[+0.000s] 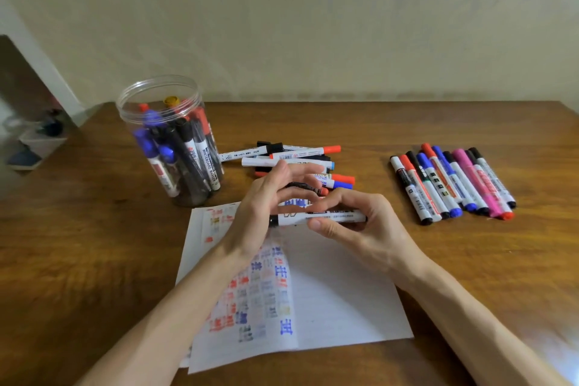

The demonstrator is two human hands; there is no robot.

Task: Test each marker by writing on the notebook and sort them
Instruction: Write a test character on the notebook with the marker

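- Progress, as I judge it: midway. The notebook (338, 291) has test marks all down its left page. A tidy row of markers (451, 185) lies far right and a loose pile (291, 160) far middle. The jar (175, 141) far left holds plenty more.
- The marker (319, 217) is level above the notebook's far edge, black end pointing left.
- My right hand (360, 229) pinches the barrel, thumb on the near side and fingers over the top.
- My left hand (263, 207) is at the black end with fingers spread, off the barrel. Can't tell if the palm touches it.
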